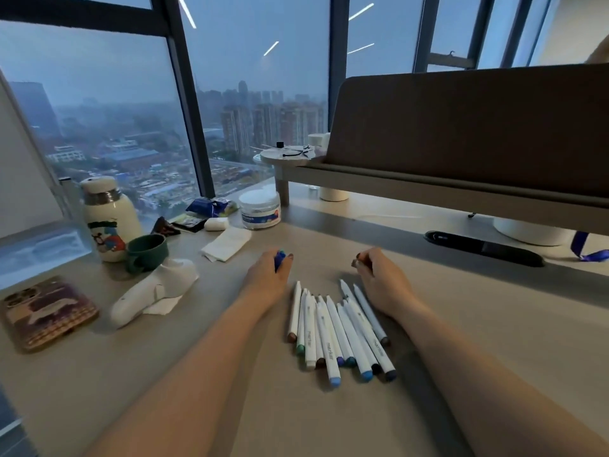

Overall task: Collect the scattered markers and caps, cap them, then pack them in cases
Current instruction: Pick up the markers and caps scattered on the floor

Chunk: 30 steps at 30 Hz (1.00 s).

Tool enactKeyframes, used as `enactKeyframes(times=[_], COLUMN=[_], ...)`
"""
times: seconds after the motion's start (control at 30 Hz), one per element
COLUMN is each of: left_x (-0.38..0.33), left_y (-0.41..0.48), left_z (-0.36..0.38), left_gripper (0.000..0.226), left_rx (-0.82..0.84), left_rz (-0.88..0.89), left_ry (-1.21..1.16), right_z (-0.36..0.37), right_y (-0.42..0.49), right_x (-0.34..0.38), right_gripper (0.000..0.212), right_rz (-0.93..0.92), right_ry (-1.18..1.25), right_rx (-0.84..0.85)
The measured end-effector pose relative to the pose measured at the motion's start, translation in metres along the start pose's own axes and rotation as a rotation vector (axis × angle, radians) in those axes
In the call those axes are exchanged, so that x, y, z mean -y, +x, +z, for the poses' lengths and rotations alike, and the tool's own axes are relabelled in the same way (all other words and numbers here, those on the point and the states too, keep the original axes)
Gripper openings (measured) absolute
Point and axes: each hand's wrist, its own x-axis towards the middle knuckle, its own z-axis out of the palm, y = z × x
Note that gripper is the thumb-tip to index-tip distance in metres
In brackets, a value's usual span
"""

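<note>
Beyond the desk, a tall window fills the far side, with a hazy city behind the glass. Beneath it runs the pale desk, and on its right stands a raised shelf carrying a wide dark panel.

At the left of the desk stands a white flask with a cartoon print. Nearer the person, a phone in a patterned case lies flat. A white handheld device lies between the phone and the hands, partly on a sheet of paper. A green mug sits just beside the flask. Farther back are a round white tub and a folded tissue.

Between the person's two forearms lies the bunch of markers, white barrels side by side and partly overlapping. Their coloured ends point toward the person, and their far ends look uncapped.

Both hands rest on the desk just beyond the markers, apart from each other. Her left hand is curled round a blue cap, which shows between thumb and fingers. Her right hand sits knuckles up with its fingers curled under; whether it holds anything cannot be told.
</note>
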Motion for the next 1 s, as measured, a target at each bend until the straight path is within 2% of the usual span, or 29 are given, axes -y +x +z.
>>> enactKeyframes(times=[0.17,0.23,0.37,0.47,0.53,0.63,0.77,0.9,1.0], left_x=[0.004,0.007,0.014,0.008,0.001,-0.006,-0.002,0.003,0.004], left_y=[0.014,0.015,0.014,0.007,0.001,-0.007,-0.013,-0.017,-0.016], left_z=[0.009,0.009,0.009,0.006,0.003,-0.003,-0.007,-0.005,-0.004], left_gripper=[0.027,0.032,0.04,0.06,0.063,0.061,0.063,0.064,0.065], left_rx=[0.048,0.05,0.091,0.121,0.162,0.177,0.12,0.114,0.098], left_rz=[0.063,0.068,0.054,-0.044,-0.065,-0.03,-0.026,-0.028,-0.051], left_ry=[0.25,0.278,0.098,-0.21,-0.365,-0.459,-0.595,-0.596,-0.611], right_z=[0.002,0.002,-0.005,-0.015,-0.021,-0.024,-0.021,-0.02,-0.021], right_y=[0.005,0.005,0.0,-0.008,-0.014,-0.016,-0.018,-0.018,-0.02], right_x=[-0.008,-0.007,-0.001,0.009,0.012,0.012,0.003,-0.008,-0.008], right_gripper=[0.018,0.022,0.035,0.048,0.052,0.055,0.06,0.077,0.077], right_rz=[-0.034,-0.037,0.031,0.081,0.091,0.099,0.102,0.12,0.136], right_ry=[-0.125,-0.131,0.085,0.44,0.555,0.594,0.639,0.673,0.691], right_rx=[0.019,0.039,0.074,0.138,0.168,0.171,0.054,-0.011,-0.024])
